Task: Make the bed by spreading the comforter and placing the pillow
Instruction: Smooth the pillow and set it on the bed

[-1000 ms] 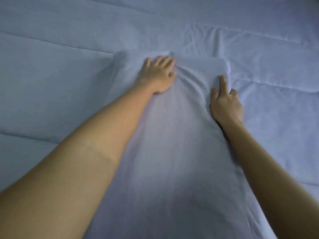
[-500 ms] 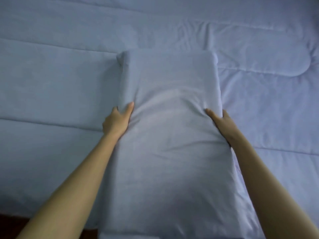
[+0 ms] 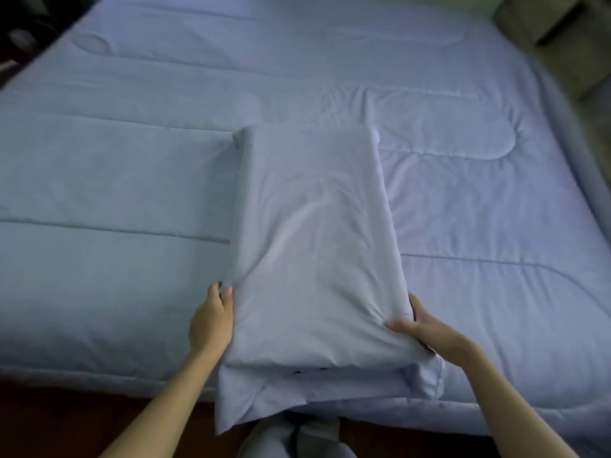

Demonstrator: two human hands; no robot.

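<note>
While both hands hold the pillow (image 3: 314, 246) by its sides, the job looks to be at the pillow step. The comforter (image 3: 115, 180) is already spread flat over the bed (image 3: 585, 180).

The pillow lies on top of the comforter, long way pointing off from the person. Its near end hangs a little over the near edge of the bed, above the dark floor (image 3: 66, 414).

The left hand (image 3: 211, 320) is at the pillow's left side. Its fingers (image 3: 228, 294) are curled onto the cloth and pinch it, and small folds run out from them. The right hand (image 3: 429, 330) grips the right side near the corner, thumb on top and the other fingers pressed to the edge.

I think the next move is to lift or slide the pillow to where a head goes. I cannot tell which end of the bed that is. The move needs both hands to go together, or the pillow will twist.

The pillow is a long, puffy rectangle in a soft, pale blue case. The case looks loose, with floppy cloth at the near end, so it may slip or bunch when pulled. The comforter is the same pale blue, thick and soft, with stitched lines and round loops across it and a few little wrinkles near the pillow's far end.
</note>
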